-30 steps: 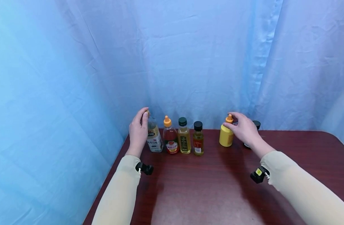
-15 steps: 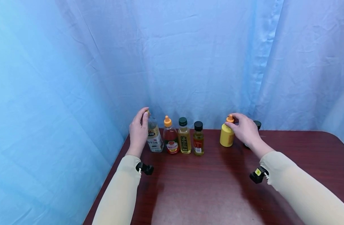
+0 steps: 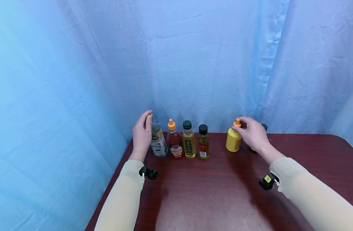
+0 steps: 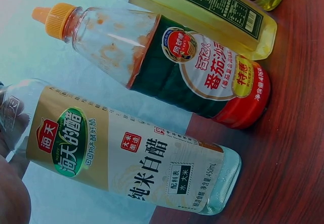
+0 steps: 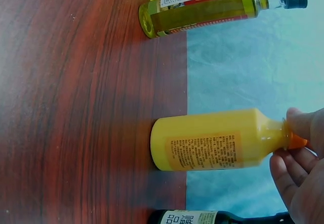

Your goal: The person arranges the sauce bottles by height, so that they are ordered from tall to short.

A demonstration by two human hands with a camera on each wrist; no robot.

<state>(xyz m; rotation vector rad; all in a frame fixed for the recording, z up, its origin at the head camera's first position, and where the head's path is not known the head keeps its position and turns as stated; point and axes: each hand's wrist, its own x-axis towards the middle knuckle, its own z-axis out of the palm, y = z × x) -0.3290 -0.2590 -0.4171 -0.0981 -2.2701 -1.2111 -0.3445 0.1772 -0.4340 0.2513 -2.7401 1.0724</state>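
At the left end of a row of bottles, my left hand (image 3: pixel 142 134) grips the top of a clear white rice vinegar bottle (image 4: pixel 124 150), which stands upright on the table. Its cap is mostly hidden behind the fingers. Beside it is a tomato sauce bottle (image 3: pixel 175 145) with an orange nozzle cap. My right hand (image 3: pixel 253 134) pinches a yellow squeeze bottle (image 5: pixel 207 140) at its orange cap and neck, thumb on one side and fingers on the other. This bottle is upright near the table's back edge, apart from the row.
A green-capped bottle of pale yellow liquid (image 3: pixel 189 142) and a black-capped oil bottle (image 3: pixel 203 146) continue the row. Behind my right hand, a dark bottle (image 5: pixel 197 217) is partly hidden. Blue curtain (image 3: pixel 193 64) hangs right behind the dark red wooden table (image 3: pixel 211 192).
My right hand and the yellow squeeze bottle have shifted slightly to the right, and the thumb has closed in on the bottle's neck. My left hand and the other bottles stay in place.
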